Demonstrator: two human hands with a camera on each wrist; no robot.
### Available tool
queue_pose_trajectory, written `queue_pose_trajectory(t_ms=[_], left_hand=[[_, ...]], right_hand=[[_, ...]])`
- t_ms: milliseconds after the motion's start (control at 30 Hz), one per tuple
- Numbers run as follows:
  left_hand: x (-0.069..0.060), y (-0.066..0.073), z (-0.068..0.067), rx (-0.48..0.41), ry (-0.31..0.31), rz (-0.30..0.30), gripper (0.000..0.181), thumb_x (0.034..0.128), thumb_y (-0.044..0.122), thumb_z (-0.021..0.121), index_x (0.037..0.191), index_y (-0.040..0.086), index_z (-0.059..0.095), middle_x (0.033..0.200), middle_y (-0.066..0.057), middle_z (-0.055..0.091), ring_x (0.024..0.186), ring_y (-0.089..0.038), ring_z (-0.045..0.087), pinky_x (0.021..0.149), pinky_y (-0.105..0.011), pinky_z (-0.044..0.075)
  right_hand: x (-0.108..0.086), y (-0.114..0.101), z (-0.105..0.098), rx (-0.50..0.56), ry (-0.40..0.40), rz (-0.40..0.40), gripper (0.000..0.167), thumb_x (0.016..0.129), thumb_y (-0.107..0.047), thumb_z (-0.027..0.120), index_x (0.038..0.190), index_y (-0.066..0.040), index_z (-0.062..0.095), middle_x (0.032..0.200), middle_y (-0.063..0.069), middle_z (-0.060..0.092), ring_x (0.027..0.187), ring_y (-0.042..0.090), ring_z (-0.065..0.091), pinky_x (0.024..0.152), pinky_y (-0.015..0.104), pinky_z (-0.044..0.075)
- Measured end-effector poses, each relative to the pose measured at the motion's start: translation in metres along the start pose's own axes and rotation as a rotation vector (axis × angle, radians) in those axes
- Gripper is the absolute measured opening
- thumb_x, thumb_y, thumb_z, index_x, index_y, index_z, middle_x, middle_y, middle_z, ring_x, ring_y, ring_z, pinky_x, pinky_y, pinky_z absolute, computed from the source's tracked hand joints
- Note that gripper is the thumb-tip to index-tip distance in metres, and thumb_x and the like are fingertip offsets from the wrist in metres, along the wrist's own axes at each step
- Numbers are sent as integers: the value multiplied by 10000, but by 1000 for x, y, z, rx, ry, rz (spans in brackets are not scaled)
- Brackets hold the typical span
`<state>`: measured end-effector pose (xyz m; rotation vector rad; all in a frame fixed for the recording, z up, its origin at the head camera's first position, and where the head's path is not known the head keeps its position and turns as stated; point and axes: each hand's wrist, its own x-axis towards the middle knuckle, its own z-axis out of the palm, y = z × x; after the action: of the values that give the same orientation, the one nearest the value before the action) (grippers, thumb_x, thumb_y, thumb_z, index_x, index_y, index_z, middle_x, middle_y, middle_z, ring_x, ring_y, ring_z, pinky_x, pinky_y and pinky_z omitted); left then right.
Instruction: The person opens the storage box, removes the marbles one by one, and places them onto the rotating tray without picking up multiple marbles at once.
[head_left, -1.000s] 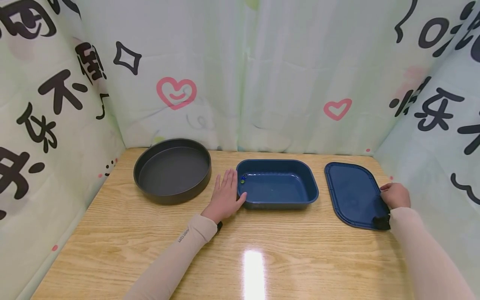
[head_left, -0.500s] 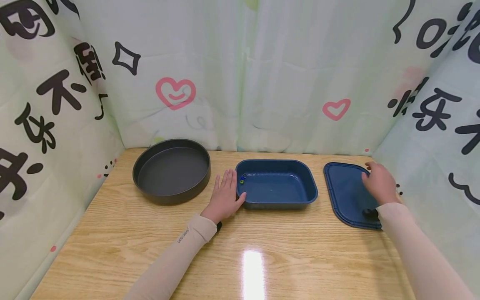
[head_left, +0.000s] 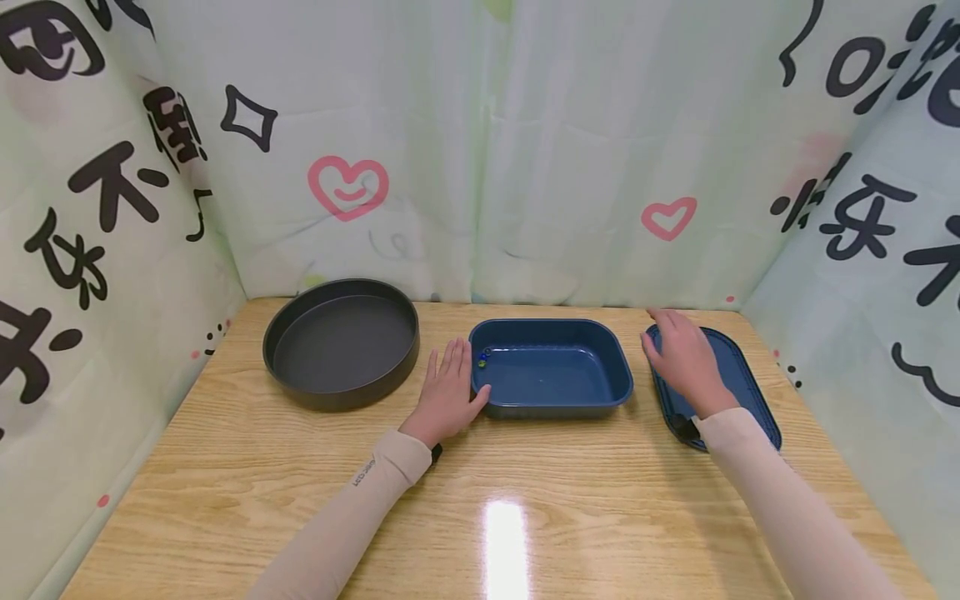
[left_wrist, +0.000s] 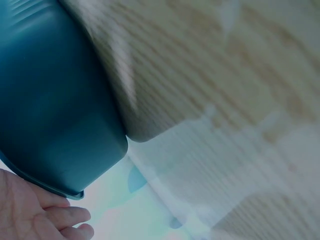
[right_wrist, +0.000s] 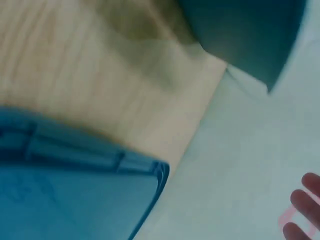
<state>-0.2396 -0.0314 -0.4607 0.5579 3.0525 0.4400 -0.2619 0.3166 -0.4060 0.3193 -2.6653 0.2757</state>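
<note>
A deep blue rectangular box (head_left: 551, 375) stands mid-table, with a few small blue and green marbles (head_left: 483, 358) at its left end. My left hand (head_left: 446, 396) lies with straight fingers against the box's left side; the left wrist view shows its fingers by the box's wall (left_wrist: 60, 100). My right hand (head_left: 690, 358), fingers loosely extended and holding nothing, is over the left part of the flat blue lid (head_left: 738, 379), hiding some of it. In the right wrist view the lid (right_wrist: 70, 200) lies below, apart from the box (right_wrist: 250, 35).
A round dark grey pan (head_left: 341, 342) stands at the back left, beyond my left hand. Behind the wooden table (head_left: 420, 517) hangs a pale curtain (head_left: 570, 167) with drawings, and printed cloth also lines the left and right sides.
My right hand has left the lid's right edge and moved left across it. The left hand stays against the box; the box and lid have not visibly moved on the table.
</note>
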Motion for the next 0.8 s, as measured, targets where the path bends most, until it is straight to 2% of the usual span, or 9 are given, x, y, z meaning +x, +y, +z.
queue_pose_trajectory(t_ms=[100, 233, 367, 533, 800], left_hand=[[0, 0, 0, 1, 7, 2, 759, 978, 451, 387, 1500, -5, 78, 1580, -167, 107, 1475, -291, 69, 1176, -519, 37], [0, 0, 0, -4, 4, -2, 760, 978, 452, 388, 1501, -2, 75, 1581, -164, 106, 1476, -288, 64, 1178, -513, 26], [1, 0, 0, -5, 1, -3, 758, 979, 456, 380, 1502, 0, 75, 1581, -165, 105, 1476, -287, 59, 1178, -512, 24], [1, 0, -1, 3, -4, -2, 760, 978, 468, 371, 1502, 2, 77, 1580, -165, 108, 1475, -292, 70, 1178, -512, 21], [1, -3, -9, 36, -62, 19, 796, 970, 533, 346, 1504, 12, 67, 1583, -158, 94, 1475, -289, 62, 1182, -504, 34]], right_hand=[[-3, -9, 9, -26, -34, -82, 444, 899, -124, 587, 1279, 83, 488, 1205, 294, 550, 1104, 449, 524, 902, 573, 429], [-9, -20, 18, -31, -119, -121, 519, 908, -166, 587, 1338, 81, 435, 1311, 286, 496, 1192, 438, 484, 948, 575, 413], [-12, -28, 26, -22, -224, -110, 606, 925, -200, 561, 1406, 88, 332, 1437, 280, 372, 1319, 428, 365, 1040, 573, 339], [-16, -30, 31, 12, -351, -66, 689, 949, -232, 518, 1466, 72, 181, 1532, 264, 190, 1419, 409, 180, 1124, 569, 192], [-21, -27, 35, 80, -405, -35, 691, 970, -258, 480, 1473, 73, 141, 1544, 266, 133, 1429, 415, 123, 1131, 583, 131]])
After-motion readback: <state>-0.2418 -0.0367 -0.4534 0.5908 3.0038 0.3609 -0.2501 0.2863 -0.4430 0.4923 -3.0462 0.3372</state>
